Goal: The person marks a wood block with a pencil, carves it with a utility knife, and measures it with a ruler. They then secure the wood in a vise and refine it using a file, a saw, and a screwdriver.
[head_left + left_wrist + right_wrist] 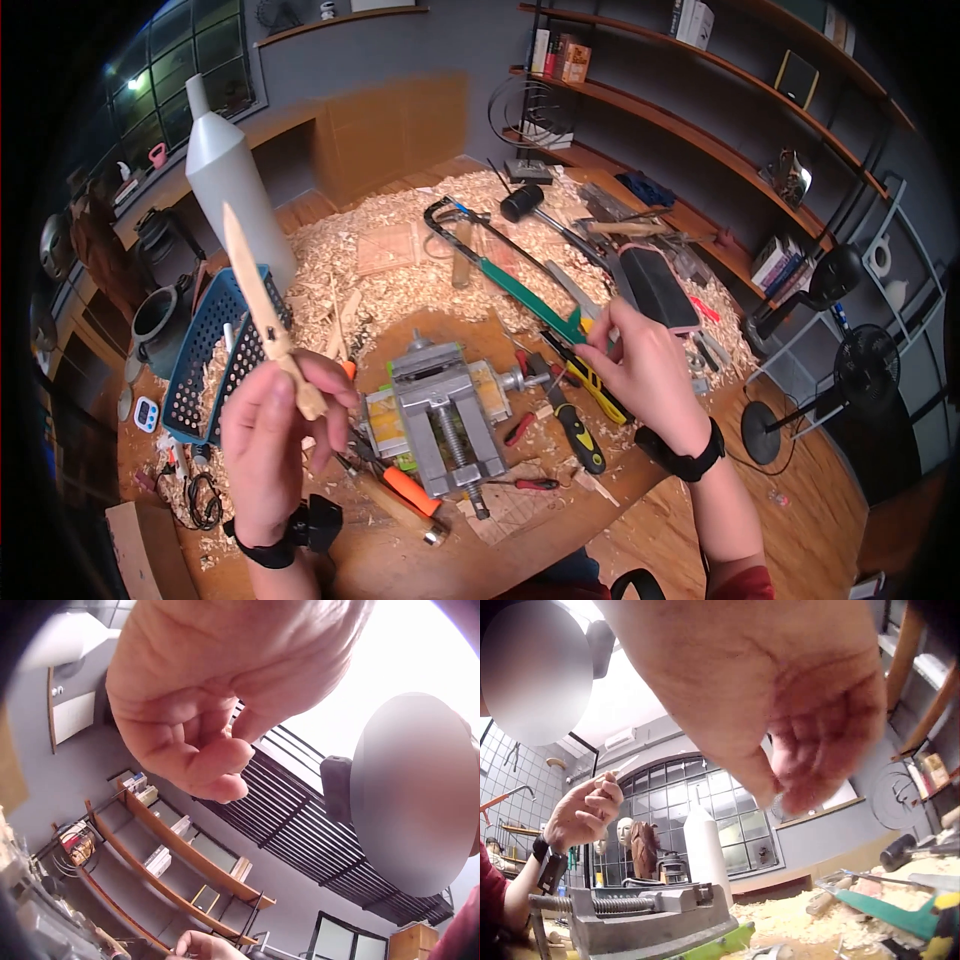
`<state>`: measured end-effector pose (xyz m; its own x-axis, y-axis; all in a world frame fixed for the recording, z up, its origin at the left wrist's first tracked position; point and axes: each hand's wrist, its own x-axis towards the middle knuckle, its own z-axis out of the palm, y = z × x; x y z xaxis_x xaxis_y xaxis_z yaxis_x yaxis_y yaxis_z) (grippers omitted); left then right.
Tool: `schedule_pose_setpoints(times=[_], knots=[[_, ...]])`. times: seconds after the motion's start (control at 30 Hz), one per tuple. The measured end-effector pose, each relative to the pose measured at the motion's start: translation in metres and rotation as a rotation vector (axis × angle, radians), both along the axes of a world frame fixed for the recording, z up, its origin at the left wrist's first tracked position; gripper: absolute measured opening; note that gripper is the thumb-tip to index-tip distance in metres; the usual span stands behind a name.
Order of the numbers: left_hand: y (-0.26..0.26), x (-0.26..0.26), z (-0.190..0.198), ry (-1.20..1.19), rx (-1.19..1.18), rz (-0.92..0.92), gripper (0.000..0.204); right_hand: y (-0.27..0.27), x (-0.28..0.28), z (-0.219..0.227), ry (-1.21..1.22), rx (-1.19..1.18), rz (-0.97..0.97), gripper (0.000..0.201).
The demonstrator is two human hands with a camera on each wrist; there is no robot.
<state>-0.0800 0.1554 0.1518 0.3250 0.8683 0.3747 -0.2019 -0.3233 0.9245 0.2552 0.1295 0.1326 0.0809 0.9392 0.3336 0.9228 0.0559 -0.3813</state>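
Note:
In the head view my left hand [268, 425] grips a carved wooden knife [252, 280] by its handle end, with the pale pointed blade standing up and leaning left. Small dark marks show where blade and handle meet. My right hand [650, 375] hovers over the tools on the right side of the bench, its fingers curled and thumb close to the index finger; no object shows between them. A grey metal vise [440, 410] stands on the bench between both hands. The right wrist view shows the left hand [585, 814] raised behind the vise, holding the knife.
Wood shavings [340, 240] heap across the back of the bench. A green-handled saw [525, 295], a black mallet [522, 203] and a yellow-black handled tool [580, 440] lie to the right. At left stand a blue basket [200, 300] and a tall white bottle [235, 180].

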Motion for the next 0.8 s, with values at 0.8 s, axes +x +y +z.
schedule_pose_setpoints(times=[0.8], knots=[[0.003, 0.007, -0.007, 0.051, -0.045, -0.004, 0.038, -0.084, -0.041, -0.09, -0.073, -0.125, 0.326, 0.023]])
